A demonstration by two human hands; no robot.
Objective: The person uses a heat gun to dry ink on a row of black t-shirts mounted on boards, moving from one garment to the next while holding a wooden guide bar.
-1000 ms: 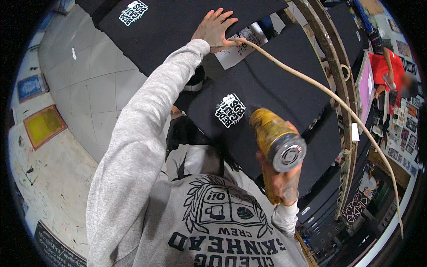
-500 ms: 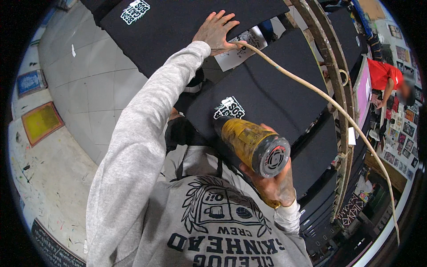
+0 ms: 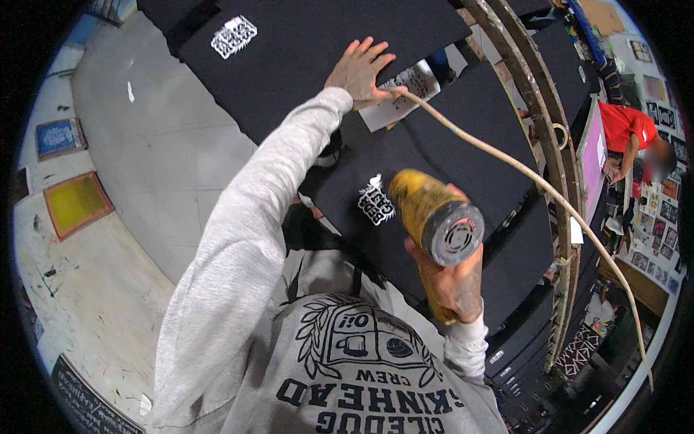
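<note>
Head view: your left hand [image 3: 359, 69] flat, fingers spread, pressing upper black fabric panel w/ white print [image 3: 325, 43]; pale cord [image 3: 520, 170] passes by fingertips. Your right hand [image 3: 448, 278] wrapped tight round handle of yellow heat gun [image 3: 434, 213], barrel aimed at lower black garment w/ white print [image 3: 376, 199], just above it. Person in red shirt [image 3: 625, 126] far right.

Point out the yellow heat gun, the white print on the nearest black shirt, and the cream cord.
yellow heat gun [image 3: 434, 217]: head view, on its yellow barrel.
white print [image 3: 374, 202]: head view, middle of the design.
cream cord [image 3: 535, 184]: head view, mid-length of the cord.
</note>
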